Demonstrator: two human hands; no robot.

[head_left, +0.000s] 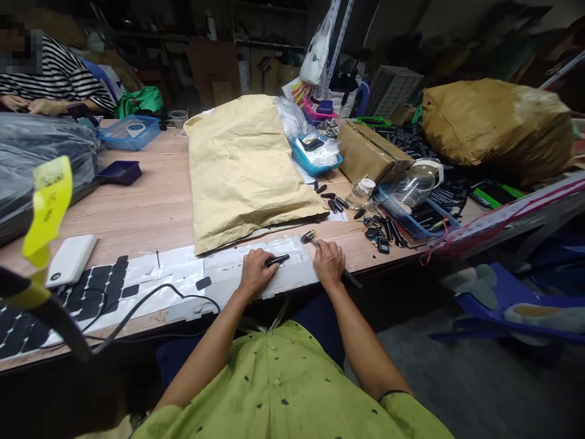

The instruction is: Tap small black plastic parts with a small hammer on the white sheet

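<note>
Right hand (331,263) and left hand (256,272) are apart at the near edge of the wood-grained surface (155,189). Farther back lies a creased paper sack (247,171); by the hands, a flat pale board (295,280). The right grips a round-faced hammer (309,236), the left a slim black piece (280,260).

Between the left hand (256,272) and right hand (329,262), a gap lies over the pale board (299,275). Beyond, the large paper sack (249,171) blocks the counter (155,183); left of it, bare wood leaves a lane farther back. On the right, a jar (361,194), cardboard box (372,152) and blue basket (397,213) crowd passage.
</note>
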